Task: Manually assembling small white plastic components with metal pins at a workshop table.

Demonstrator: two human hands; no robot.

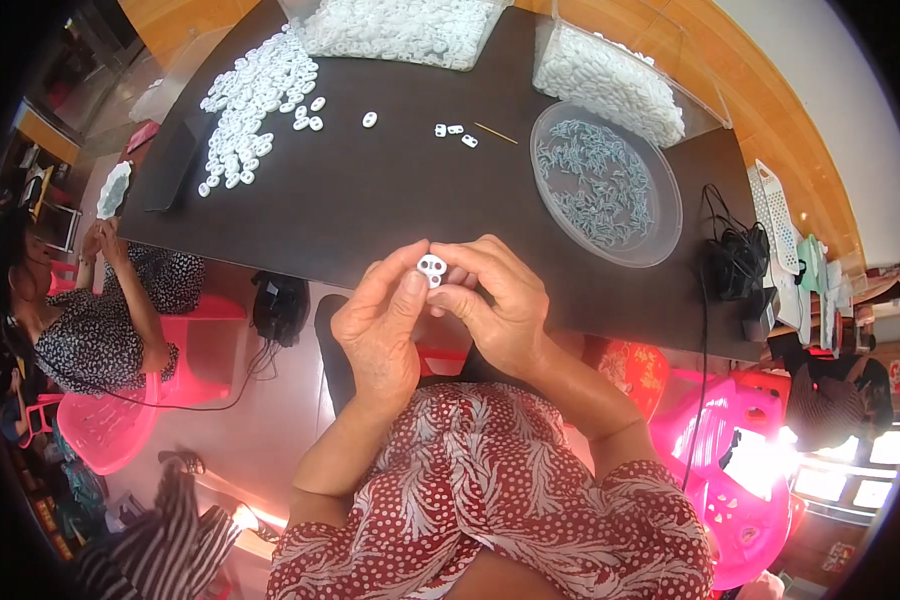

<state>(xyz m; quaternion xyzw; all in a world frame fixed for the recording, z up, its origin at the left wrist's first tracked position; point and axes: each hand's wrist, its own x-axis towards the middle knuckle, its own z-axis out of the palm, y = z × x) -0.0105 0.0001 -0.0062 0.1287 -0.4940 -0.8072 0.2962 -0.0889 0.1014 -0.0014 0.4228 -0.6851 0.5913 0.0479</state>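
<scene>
Over the table's near edge, my left hand (pixel 378 325) and my right hand (pixel 498 300) meet with fingertips pinched together. Between them is a small white plastic piece with round dark holes (pixel 431 266), gripped from both sides. Its lower part and whatever lies behind it are partly hidden by my thumbs. Further back on the dark table (pixel 370 220) lie a few similar white pieces (pixel 455 129) beside a thin yellowish stick (pixel 496 133). A single white oval piece (pixel 369 119) lies left of them.
A heap of white ovals (pixel 250 100) spreads at the back left. Two clear bins (pixel 545 45) (pixel 460 62) hold many more. A round clear tub (pixel 676 215) contains slender grey-blue pieces. Black cables (pixel 738 255) lie at right; another person (pixel 110 320) sits at left.
</scene>
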